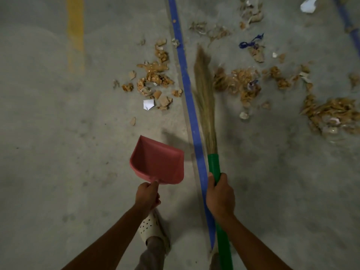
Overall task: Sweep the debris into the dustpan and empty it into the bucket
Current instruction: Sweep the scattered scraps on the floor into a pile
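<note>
Zero debris [153, 75] is in the dustpan [157, 162]: pan empty, scraps on the floor at 12 o'clock from it, more at 2 o'clock past the blue line [187, 80]. Bucket not in view. Sweeping and emptying are both left, I judge. Left grip [148, 195] curls round the pan handle; right grip [220, 195] wraps the broom [204, 98] handle. Broom's long axis runs 6 to 12, bristles at 12. Pan mouth faces 12.

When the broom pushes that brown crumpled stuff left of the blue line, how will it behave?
The debris looks like thin crumpled scraps, so it is probably light and apt to scatter. Pieces lie loose and apart, so they likely won't move as one clump. The broom bristles may flex over flat bits.
</note>
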Demonstrator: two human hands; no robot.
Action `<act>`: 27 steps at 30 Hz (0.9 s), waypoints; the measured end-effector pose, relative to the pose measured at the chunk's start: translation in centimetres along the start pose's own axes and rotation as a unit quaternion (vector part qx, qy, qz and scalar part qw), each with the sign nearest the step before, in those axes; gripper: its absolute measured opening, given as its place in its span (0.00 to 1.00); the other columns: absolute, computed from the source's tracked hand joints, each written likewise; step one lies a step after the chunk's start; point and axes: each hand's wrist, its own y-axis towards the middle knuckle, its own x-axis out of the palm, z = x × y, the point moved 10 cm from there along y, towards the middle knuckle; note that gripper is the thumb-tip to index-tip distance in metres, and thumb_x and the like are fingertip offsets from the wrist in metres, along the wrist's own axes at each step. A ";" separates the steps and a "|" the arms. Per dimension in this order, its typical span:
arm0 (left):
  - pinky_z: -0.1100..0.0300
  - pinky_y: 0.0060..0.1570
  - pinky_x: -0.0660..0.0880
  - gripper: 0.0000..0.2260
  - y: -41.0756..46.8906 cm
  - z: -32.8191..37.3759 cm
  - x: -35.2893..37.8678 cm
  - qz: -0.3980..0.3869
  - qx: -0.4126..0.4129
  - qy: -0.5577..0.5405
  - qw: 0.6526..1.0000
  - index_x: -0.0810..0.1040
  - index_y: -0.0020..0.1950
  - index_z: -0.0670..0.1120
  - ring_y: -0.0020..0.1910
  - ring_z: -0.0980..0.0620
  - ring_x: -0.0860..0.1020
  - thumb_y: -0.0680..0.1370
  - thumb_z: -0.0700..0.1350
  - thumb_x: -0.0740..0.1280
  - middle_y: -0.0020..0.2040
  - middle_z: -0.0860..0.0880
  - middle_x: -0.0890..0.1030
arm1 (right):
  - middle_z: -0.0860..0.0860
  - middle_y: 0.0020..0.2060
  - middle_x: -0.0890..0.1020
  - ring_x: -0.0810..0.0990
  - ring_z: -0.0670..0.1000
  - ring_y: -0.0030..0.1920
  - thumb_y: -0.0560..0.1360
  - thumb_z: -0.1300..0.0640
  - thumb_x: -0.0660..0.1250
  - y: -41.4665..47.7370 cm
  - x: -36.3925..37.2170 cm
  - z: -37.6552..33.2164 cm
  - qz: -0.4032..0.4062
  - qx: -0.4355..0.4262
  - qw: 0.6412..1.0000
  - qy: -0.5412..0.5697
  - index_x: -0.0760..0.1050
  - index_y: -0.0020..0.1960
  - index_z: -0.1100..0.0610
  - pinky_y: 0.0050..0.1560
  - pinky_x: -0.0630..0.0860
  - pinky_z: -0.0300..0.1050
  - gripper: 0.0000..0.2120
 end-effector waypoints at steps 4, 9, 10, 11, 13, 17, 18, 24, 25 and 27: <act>0.65 0.18 0.63 0.20 1.1 -1.0 -3.0 0.008 -0.017 -0.009 1.000 0.76 0.46 0.35 0.19 0.52 0.72 0.83 0.53 0.63 0.34 0.40 0.78 | 0.59 0.47 0.82 0.81 0.61 0.47 0.82 0.44 0.57 -1.1 3.7 -4.6 -0.073 -0.049 0.995 -0.048 0.71 0.57 0.59 0.43 0.74 0.50 0.18; 0.64 0.19 0.64 0.23 2.7 -2.8 -6.4 0.016 -0.033 -0.011 0.999 0.76 0.41 0.36 0.20 0.51 0.71 0.83 0.55 0.62 0.31 0.40 0.77 | 0.47 0.37 0.74 0.72 0.46 0.34 0.83 0.45 0.56 -1.6 8.9 -9.7 -0.139 -0.121 0.970 -0.157 0.70 0.59 0.56 0.32 0.65 0.41 0.16; 0.64 0.19 0.64 0.24 2.8 -3.0 -6.8 0.017 -0.035 -0.012 0.999 0.76 0.41 0.36 0.20 0.50 0.72 0.83 0.56 0.61 0.31 0.40 0.77 | 0.47 0.39 0.76 0.72 0.46 0.35 0.83 0.45 0.56 -1.7 9.8 -10.4 -0.147 -0.140 0.964 -0.174 0.71 0.60 0.56 0.34 0.65 0.41 0.16; 0.64 0.19 0.64 0.24 3.0 -3.3 -7.2 0.019 -0.037 -0.009 0.999 0.76 0.41 0.36 0.21 0.50 0.73 0.82 0.57 0.61 0.31 0.40 0.77 | 0.49 0.43 0.79 0.74 0.47 0.38 0.83 0.45 0.56 -1.7 10.8 -11.0 -0.158 -0.152 0.958 -0.187 0.71 0.60 0.56 0.37 0.67 0.41 0.16; 0.65 0.18 0.65 0.24 3.5 -4.0 -8.2 0.023 -0.042 0.005 0.999 0.75 0.42 0.37 0.21 0.51 0.73 0.82 0.58 0.61 0.32 0.40 0.78 | 0.53 0.51 0.82 0.80 0.51 0.45 0.83 0.45 0.57 -1.3 13.4 -11.6 -0.186 -0.156 0.947 -0.210 0.71 0.61 0.57 0.42 0.74 0.44 0.16; 0.65 0.18 0.64 0.24 4.0 -5.2 -9.0 0.023 -0.047 0.030 0.998 0.75 0.43 0.39 0.20 0.53 0.73 0.82 0.59 0.61 0.33 0.41 0.78 | 0.56 0.57 0.80 0.81 0.55 0.56 0.83 0.48 0.58 0.6 16.1 -10.7 -0.212 -0.096 0.944 -0.234 0.72 0.63 0.59 0.49 0.76 0.47 0.17; 0.65 0.19 0.65 0.23 4.0 -5.4 -8.9 0.020 -0.049 0.032 0.998 0.75 0.44 0.38 0.20 0.53 0.73 0.82 0.59 0.61 0.33 0.41 0.78 | 0.56 0.58 0.80 0.80 0.56 0.57 0.83 0.48 0.58 1.4 16.0 -9.9 -0.206 -0.067 0.950 -0.226 0.72 0.64 0.59 0.49 0.74 0.47 0.18; 0.65 0.18 0.63 0.23 4.0 -5.7 -6.5 0.008 -0.044 0.047 0.998 0.74 0.43 0.39 0.20 0.53 0.72 0.82 0.60 0.60 0.33 0.42 0.77 | 0.63 0.65 0.75 0.76 0.63 0.65 0.83 0.51 0.57 6.7 11.5 -2.7 -0.137 0.105 0.980 -0.103 0.68 0.67 0.67 0.62 0.73 0.52 0.22; 0.65 0.18 0.63 0.24 3.9 -5.6 -5.8 0.006 -0.040 0.052 0.998 0.74 0.42 0.39 0.21 0.52 0.73 0.82 0.60 0.60 0.32 0.42 0.77 | 0.63 0.64 0.76 0.77 0.63 0.63 0.83 0.51 0.57 7.6 10.4 -1.0 -0.127 0.135 0.980 -0.077 0.69 0.67 0.68 0.60 0.74 0.52 0.22; 0.65 0.20 0.64 0.24 3.7 -5.3 -4.3 0.002 -0.029 0.070 0.997 0.74 0.39 0.40 0.22 0.50 0.73 0.82 0.60 0.60 0.31 0.42 0.77 | 0.64 0.62 0.77 0.79 0.63 0.59 0.83 0.50 0.57 9.0 7.9 2.5 -0.108 0.184 0.976 -0.035 0.70 0.66 0.69 0.55 0.77 0.52 0.23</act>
